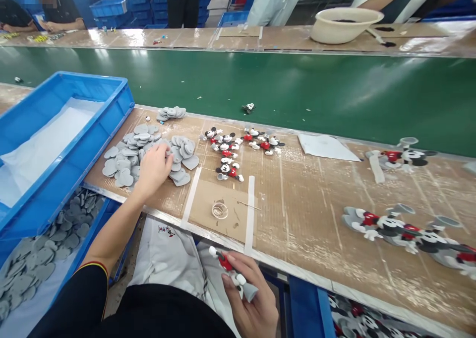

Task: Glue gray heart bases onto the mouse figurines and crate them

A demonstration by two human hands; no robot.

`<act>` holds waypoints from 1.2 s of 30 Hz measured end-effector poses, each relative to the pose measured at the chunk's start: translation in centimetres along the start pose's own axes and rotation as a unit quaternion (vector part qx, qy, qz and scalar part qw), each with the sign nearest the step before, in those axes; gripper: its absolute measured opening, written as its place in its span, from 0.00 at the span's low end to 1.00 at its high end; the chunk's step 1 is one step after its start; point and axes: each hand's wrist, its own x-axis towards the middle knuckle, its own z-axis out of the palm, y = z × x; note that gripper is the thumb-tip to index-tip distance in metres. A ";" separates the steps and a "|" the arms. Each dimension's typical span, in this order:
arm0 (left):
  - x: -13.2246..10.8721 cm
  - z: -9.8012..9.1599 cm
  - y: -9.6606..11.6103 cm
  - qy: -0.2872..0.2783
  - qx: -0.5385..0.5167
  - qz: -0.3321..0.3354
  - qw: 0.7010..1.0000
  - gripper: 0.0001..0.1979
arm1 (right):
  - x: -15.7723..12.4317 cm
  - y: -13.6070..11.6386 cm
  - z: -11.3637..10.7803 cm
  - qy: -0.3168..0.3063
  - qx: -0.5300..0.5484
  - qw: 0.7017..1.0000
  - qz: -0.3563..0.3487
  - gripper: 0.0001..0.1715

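My left hand (154, 167) is over a heap of flat grey rounded pieces (124, 167). Its fingers are curled together at the heap's right part, and their tips are hidden, so I cannot make out what is between them. Low in front of my body, my right hand (253, 293) grips a mouse figurine (226, 263) with red on its body, white gloves and a grey cone-shaped part. More mouse figurines (228, 169) lie grouped on the table right of the heap. A small clear cup (219, 210) and a thin stick (248, 205) rest on a cardboard sheet (201, 199).
A blue crate (107, 104) lined with white sheet stands left. Below it, another bin holds grey pieces (48, 253). Figurines on grey bases (394, 226) lie right. Behind runs a green conveyor (186, 75) with a small dark-and-white part (248, 108). Co-workers stand and sit beyond.
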 end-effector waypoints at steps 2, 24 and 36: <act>1.8 0.9 -0.3 0.008 0.052 -0.015 0.999 0.12 | -0.2 0.0 0.3 -0.001 0.000 1.000 0.004 0.22; -8.0 3.2 -2.7 -0.008 -0.034 0.198 0.979 0.22 | -1.7 0.9 0.5 0.066 0.074 0.961 0.260 0.16; -11.3 1.7 -2.5 -0.069 -0.296 0.121 0.945 0.21 | 0.0 1.2 1.8 0.157 0.297 0.842 0.422 0.23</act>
